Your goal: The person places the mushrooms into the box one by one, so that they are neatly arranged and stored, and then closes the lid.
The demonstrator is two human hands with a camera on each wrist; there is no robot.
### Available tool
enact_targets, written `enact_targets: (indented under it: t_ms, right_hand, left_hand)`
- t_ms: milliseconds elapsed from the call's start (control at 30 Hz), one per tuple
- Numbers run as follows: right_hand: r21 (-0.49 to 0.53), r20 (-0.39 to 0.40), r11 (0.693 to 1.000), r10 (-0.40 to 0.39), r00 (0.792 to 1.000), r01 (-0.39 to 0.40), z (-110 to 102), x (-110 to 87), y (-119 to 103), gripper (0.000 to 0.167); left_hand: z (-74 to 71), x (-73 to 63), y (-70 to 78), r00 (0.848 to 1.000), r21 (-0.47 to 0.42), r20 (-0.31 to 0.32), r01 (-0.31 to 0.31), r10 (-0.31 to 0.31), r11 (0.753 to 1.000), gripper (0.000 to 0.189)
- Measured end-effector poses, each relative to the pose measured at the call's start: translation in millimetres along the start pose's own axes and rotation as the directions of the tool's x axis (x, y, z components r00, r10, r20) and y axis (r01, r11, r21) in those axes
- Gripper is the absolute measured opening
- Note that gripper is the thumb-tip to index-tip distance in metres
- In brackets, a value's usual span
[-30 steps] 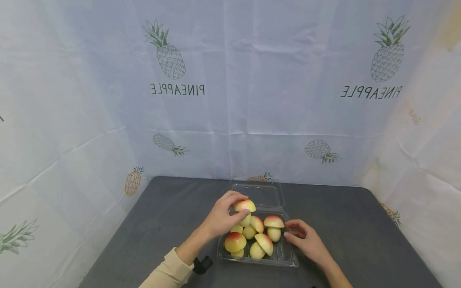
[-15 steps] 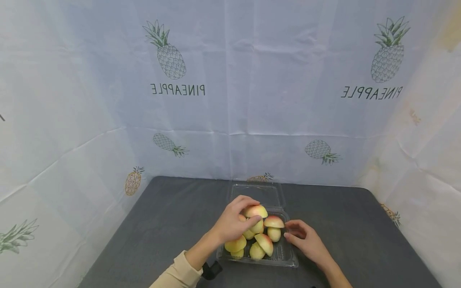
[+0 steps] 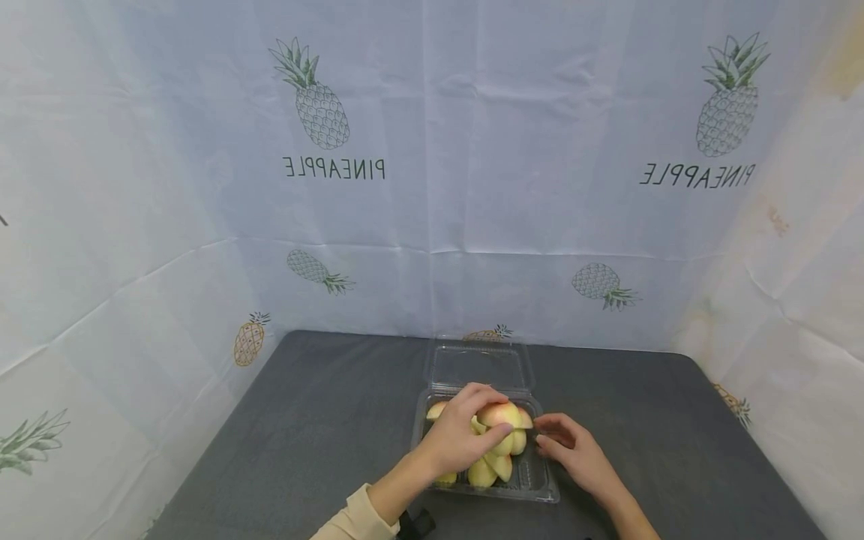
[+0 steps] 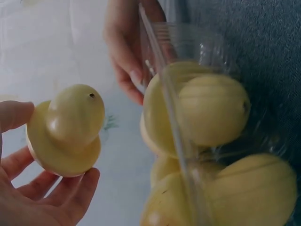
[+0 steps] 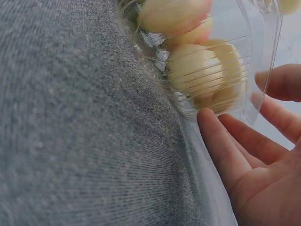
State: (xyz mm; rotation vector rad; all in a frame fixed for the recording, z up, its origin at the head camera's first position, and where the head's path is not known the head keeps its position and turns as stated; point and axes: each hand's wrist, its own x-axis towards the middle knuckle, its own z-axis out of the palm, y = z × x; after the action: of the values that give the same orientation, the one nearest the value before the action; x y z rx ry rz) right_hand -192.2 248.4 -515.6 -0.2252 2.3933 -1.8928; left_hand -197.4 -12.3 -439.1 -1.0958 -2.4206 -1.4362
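Note:
My left hand (image 3: 462,435) grips a toy mushroom (image 4: 70,132) with a pale yellow stem and a reddish-yellow cap (image 3: 498,414), fingers and thumb around the cap. It is held over a clear plastic clamshell box (image 3: 547,491), above the right side of the mushrooms lying inside. Several similar mushrooms (image 4: 214,110) lie in the box, partly hidden by my left hand in the head view. My right hand (image 3: 574,454) is at the box's right side, its fairly straight fingers (image 5: 223,141) against the clear wall and rim.
The box's clear lid (image 3: 481,366) lies folded back behind it. All of this stands on a dark grey table (image 3: 337,420). White cloth (image 3: 432,187) printed with pineapples hangs behind and at both sides.
My left hand has carried the mushroom rightward and slightly nearer, from the box's back left toward its right side. My right hand has stayed almost still at the box's edge.

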Motion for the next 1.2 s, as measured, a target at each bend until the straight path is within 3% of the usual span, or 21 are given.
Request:
enact_targets:
  t_ms: [367, 733, 967, 1200]
  right_hand:
    - [0.005, 0.023, 1.0, -0.007, 1.0, 0.007, -2.6, -0.9, 0.9, 0.044]
    - [-0.025, 0.016, 1.0, -0.017, 1.0, 0.017, -2.5, -2.1, 0.9, 0.041]
    - [-0.019, 0.031, 0.999, -0.027, 0.999, 0.027, -3.1, -2.9, -0.8, 0.042]
    - [0.02, 0.056, 1.0, -0.022, 0.998, 0.021, -4.5, -2.1, -1.4, 0.042]
  left_hand:
    - [20.1, -3.9, -9.1, 0.999, 0.0, 0.035, 0.038, -0.038, 0.999, 0.037]
    - [38.4, -4.2, -10.0, 0.998, 0.128, 0.057, -0.048, 0.041, 0.991, 0.031]
    - [45.2, -6.9, -12.6, 0.989, 0.266, 0.146, -0.058, 0.02, 0.962, 0.03]
    - [47.4, -11.2, -15.4, 0.972, 0.408, 0.232, -0.08, -0.019, 0.909, 0.032]
